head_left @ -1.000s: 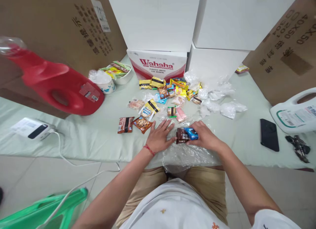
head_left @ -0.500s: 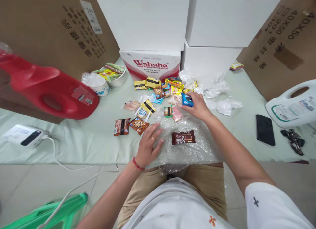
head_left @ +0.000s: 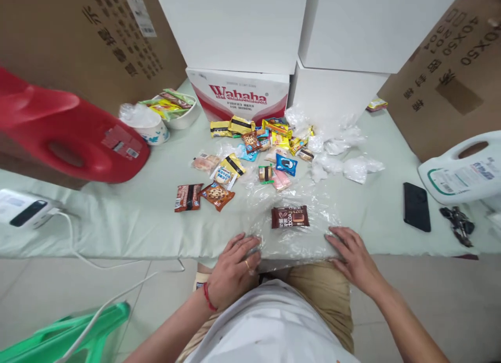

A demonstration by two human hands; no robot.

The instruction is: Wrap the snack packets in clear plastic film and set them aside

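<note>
A brown cocoa snack packet (head_left: 290, 217) lies on a clear plastic bag (head_left: 270, 245) spread flat at the table's front edge. My left hand (head_left: 237, 264) is closed on the bag's near left corner, its thumb hidden under the fingers. At the bag's right edge, my right hand (head_left: 354, 258) rests with fingers apart and nothing in it. Beyond the bag, a blue snack packet (head_left: 286, 165) sits over a pink packet (head_left: 281, 180), among a heap of small wrapped snacks (head_left: 250, 142). Two brown packets, one of them a cookie packet (head_left: 217, 195), lie farther left.
White boxes (head_left: 238, 94) stand behind the snacks. A red jug (head_left: 74, 133), paper cup (head_left: 154, 132) and white bowl (head_left: 188, 116) occupy the left. Crumpled plastic bags (head_left: 362, 167), a black phone (head_left: 416, 207), keys (head_left: 457, 226) and a white jug (head_left: 462, 170) are at right.
My right hand has let go of the blue packet, now on the pink one, and come back to the bag's right edge. My left hand has moved nearer me onto the bag's corner.
</note>
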